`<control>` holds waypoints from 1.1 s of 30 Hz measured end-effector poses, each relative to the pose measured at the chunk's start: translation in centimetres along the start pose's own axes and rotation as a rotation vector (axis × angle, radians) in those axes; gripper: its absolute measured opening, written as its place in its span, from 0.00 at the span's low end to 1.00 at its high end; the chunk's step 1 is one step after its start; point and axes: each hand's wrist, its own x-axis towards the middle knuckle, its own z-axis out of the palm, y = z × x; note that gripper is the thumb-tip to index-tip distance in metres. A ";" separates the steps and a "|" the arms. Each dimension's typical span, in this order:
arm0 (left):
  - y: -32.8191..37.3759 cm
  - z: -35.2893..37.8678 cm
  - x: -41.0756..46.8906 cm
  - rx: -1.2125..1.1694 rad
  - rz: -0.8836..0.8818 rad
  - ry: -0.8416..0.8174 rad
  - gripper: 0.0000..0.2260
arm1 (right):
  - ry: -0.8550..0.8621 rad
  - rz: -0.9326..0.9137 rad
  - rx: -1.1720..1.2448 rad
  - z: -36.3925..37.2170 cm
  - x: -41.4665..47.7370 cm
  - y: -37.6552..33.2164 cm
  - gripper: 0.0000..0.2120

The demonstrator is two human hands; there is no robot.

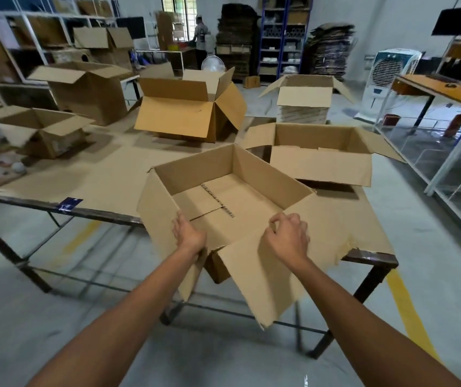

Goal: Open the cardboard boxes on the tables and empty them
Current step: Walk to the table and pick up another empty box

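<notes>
1. Cardboard box (237,213), the nearest one, is held at its near wall. The right hand (286,237) curls its fingers (275,219) over the fold of the near flap and grips it.
2. The left hand (189,234) lies at the box's near-left corner. Its fingers (179,220) are fairly straight and press against the cardboard where the left flap meets the wall.
3. The box stands open with its flaps spread outward, and only a taped seam shows on its bottom. It sits at the near edge of the worktop (106,174), with the near flap hanging over the rim.
4. A second open box (321,166) stands just behind it to the right.
5. Farther back on the worktop are a third open box (179,115) in the middle and a smaller open box (42,132) at the left.
6. An air cooler (388,76) stands on the floor at the right.
</notes>
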 end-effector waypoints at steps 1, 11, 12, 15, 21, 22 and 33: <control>-1.0 -1.5 1.7 0.000 0.026 -0.003 0.30 | 0.004 0.010 -0.018 0.2 0.3 -0.3 0.12; -3.4 -7.9 3.1 0.216 0.047 0.135 0.13 | 0.277 0.244 0.037 2.0 3.8 -0.7 0.22; -3.5 -7.6 2.3 0.225 -0.049 0.133 0.19 | 0.284 0.294 0.109 1.8 4.0 -0.5 0.22; -5.9 -6.7 1.4 0.075 -0.294 0.139 0.31 | 0.154 0.524 0.263 0.9 5.0 0.2 0.27; -10.2 -6.1 1.9 -0.608 -0.544 0.183 0.27 | -0.191 0.487 0.284 1.1 5.0 2.1 0.23; -9.8 -6.1 1.3 -0.633 -0.535 0.176 0.21 | -0.201 0.443 0.330 1.2 4.7 2.5 0.24; -5.9 -9.2 0.6 -0.617 -0.318 0.211 0.15 | -0.040 0.180 0.571 -0.2 2.4 1.7 0.25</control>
